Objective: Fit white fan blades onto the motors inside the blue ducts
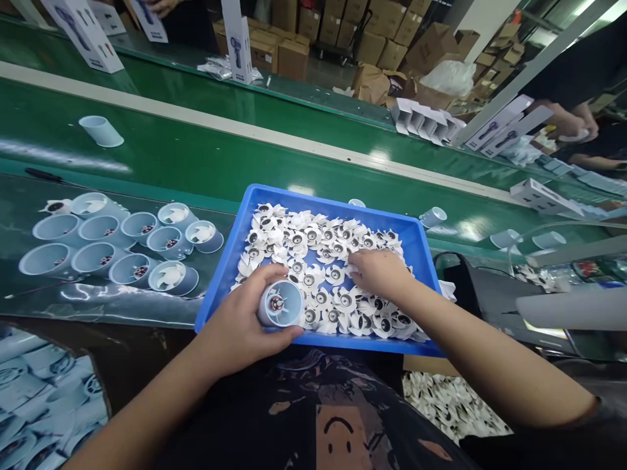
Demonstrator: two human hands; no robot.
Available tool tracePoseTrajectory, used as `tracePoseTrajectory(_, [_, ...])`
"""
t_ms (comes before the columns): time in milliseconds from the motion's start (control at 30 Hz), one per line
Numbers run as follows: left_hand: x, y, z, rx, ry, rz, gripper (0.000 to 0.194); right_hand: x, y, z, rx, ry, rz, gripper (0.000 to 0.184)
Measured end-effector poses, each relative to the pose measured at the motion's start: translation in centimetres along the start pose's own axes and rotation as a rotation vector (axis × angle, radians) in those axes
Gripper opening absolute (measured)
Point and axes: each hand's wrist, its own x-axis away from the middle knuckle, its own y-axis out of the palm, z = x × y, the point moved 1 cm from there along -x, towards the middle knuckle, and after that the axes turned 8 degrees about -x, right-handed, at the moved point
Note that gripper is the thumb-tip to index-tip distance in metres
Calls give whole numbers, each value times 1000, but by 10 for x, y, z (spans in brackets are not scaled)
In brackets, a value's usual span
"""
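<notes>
My left hand (pixel 241 320) grips a pale blue cylindrical housing (pixel 281 304) with a small motor inside, held over the near left corner of a blue tray (pixel 226 251). The tray is filled with several white fan impellers (pixel 313 251). My right hand (pixel 377 273) reaches into the middle of the pile, its fingers curled down on impellers; what they pinch is hidden.
Several pale blue housings (pixel 112 245), some with impellers fitted, lie to the left of the tray. A green conveyor belt (pixel 196 153) carries single housings (pixel 100 130). White product boxes (pixel 240 39) stand beyond. Another person's hands (pixel 571 124) work at the far right. More impellers (pixel 450 401) sit below the tray.
</notes>
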Motion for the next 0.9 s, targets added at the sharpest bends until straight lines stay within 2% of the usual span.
tracePoseTrajectory(100, [-1,1,5,-43,61,-37,53,14,-12,-7,-362,-53,74,19])
tracePoseTrajectory(233, [-6,4,17,-92,147,-60,50,36,-15,-32,-882,-207,-16,39])
tracePoseTrajectory(367, [-14,8,32,-137,173,-49,46,52,-7,-57,-1184,-295,-75,32])
tracePoseTrajectory(433, [-18,10,38,-146,197,-59,38,61,-9,-67,-1128,-350,30,24])
tracePoseTrajectory(533, [-21,13,44,-176,252,-64,26,74,-16,-80,-689,-435,270,19])
tracePoseTrajectory(567, [-21,14,45,-200,267,-49,25,75,-16,-83,-544,-442,306,20])
tracePoseTrajectory(633, [-21,17,46,-252,277,6,25,73,-14,-89,-417,-445,309,17])
tracePoseTrajectory(767, [-17,19,47,-265,299,113,22,61,-10,-91,-465,-494,313,13])
tracePoseTrajectory(867, [-13,11,45,-246,302,92,29,66,-21,-80,-575,-537,282,9])
tracePoseTrajectory(900, [-12,6,42,-246,274,72,34,72,-25,-73,-637,-572,243,16])
